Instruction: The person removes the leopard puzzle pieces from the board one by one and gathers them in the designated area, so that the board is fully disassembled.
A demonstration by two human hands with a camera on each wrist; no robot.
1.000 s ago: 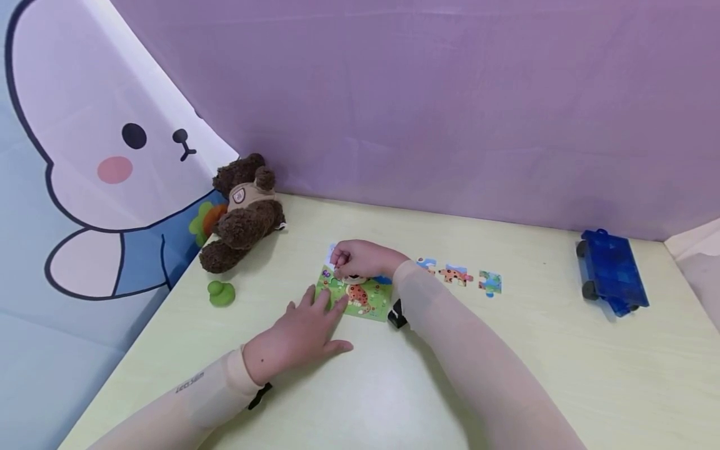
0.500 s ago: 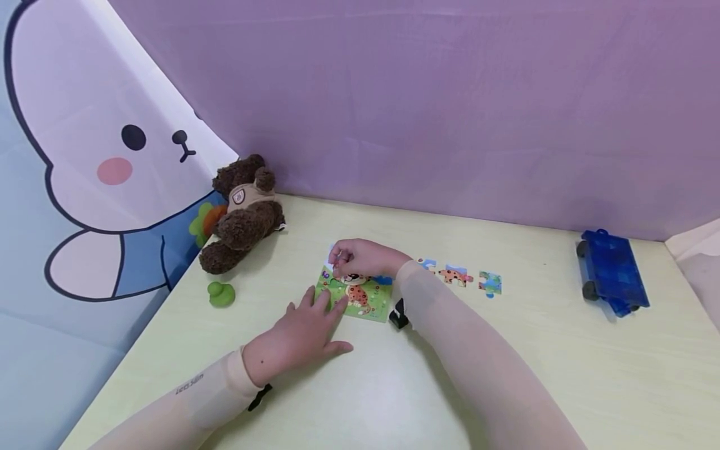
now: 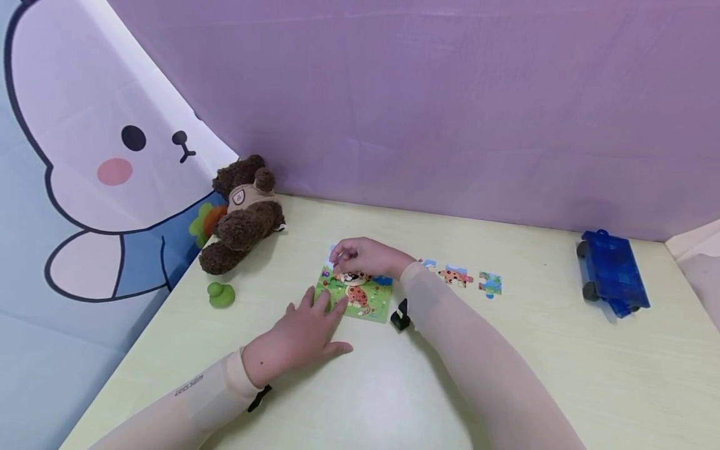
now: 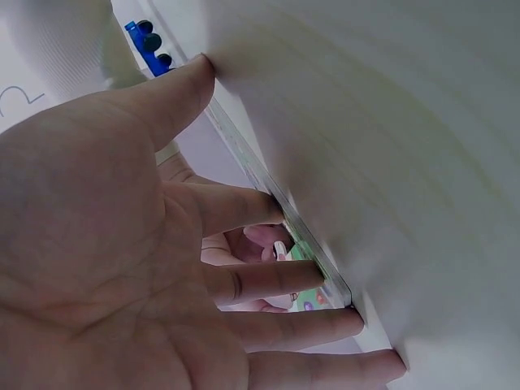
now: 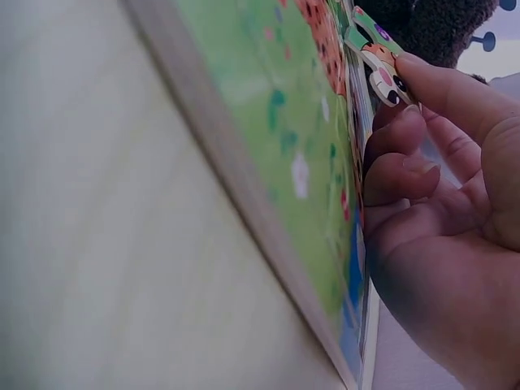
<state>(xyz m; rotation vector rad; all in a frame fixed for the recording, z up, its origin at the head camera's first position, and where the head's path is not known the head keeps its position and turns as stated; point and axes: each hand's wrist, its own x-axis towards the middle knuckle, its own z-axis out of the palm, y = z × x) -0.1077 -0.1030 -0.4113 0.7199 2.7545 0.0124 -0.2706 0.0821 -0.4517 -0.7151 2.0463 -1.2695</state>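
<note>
The right hand (image 3: 365,257) pinches a small jigsaw piece (image 5: 388,77) between its fingertips, the lower fingers curled in beneath; from the head the fingers largely cover the piece, while the right wrist view shows part of a spotted animal face on it. The piece is over the upper left part of the leopard puzzle board (image 3: 378,306); whether it touches the board is hard to tell. The hand hides some of the board's upper half, and the right wrist view cuts the board off and blurs its near edge. The right sleeve (image 3: 484,356) passes in front of the end of the nearest loose jigsaw piece (image 3: 429,263); a spotted piece (image 3: 455,276) and a green-and-blue piece (image 3: 490,284) lie farther right.

The left hand (image 3: 298,340) lies spread, fingers nearly straight and gripping nothing, index and middle fingertips on the board's near left edge, thumb out on the table (image 3: 360,400). Both forearms, cut off by the bottom edge, slant inward, the right one reaching farther.

Lettering runs along the left sleeve (image 3: 185,406), too small to read surely; the badge on the brown teddy bear (image 3: 247,225) is equally illegible
</note>
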